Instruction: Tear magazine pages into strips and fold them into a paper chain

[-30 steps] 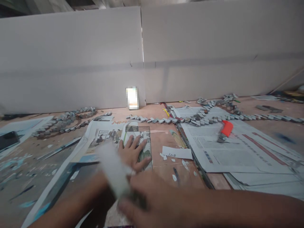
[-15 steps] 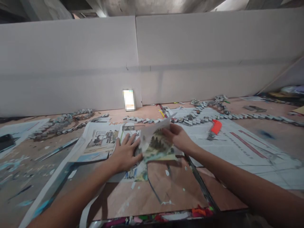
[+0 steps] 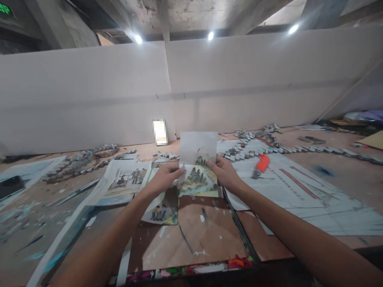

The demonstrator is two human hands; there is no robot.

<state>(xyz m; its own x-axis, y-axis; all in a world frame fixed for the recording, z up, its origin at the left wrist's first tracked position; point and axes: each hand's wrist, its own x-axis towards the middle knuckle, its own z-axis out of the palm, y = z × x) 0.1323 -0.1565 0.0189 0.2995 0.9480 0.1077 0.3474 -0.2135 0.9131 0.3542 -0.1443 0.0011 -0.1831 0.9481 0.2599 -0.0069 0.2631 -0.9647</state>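
Lifted from the page it pressed flat half a second ago, the left hand (image 3: 169, 174) now joins the right hand (image 3: 225, 172) in holding up a printed sheet (image 3: 198, 181), which has straightened from its earlier tilt. Both hands are closed on its opposite side edges, thumbs on the near face, the other fingers largely hidden behind. Pale above, with trees and a stream pictured below, the sheet stands raised over the middle of the surface (image 3: 215, 243). Beneath the left forearm and hand lie an illustrated newspaper (image 3: 127, 179) and a page with small figures (image 3: 161, 212). At right, a red-handled cutter (image 3: 262, 164) rests on spread newspapers (image 3: 287, 195), just in front of a chain of folded paper (image 3: 318, 150). Behind, a lit screen (image 3: 160, 132) leans near a white panel (image 3: 89, 91).
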